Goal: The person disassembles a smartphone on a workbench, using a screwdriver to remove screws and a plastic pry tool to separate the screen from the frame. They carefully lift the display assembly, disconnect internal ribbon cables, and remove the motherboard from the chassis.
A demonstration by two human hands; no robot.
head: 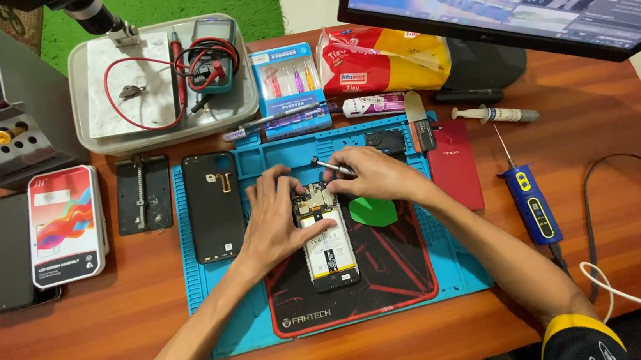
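Opened phone (328,242) lies beneath red-yellow tissue pack (383,59).

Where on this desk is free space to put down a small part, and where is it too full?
Bare wood lies between the blue soldering tool and the black cable, and below the boxed screen. The blue mat around the opened phone is crowded.

Blue work mat (214,292) under a black pad (391,267) (red-edged), green pick (373,211), dark red back cover (457,175), perhaps maroon.
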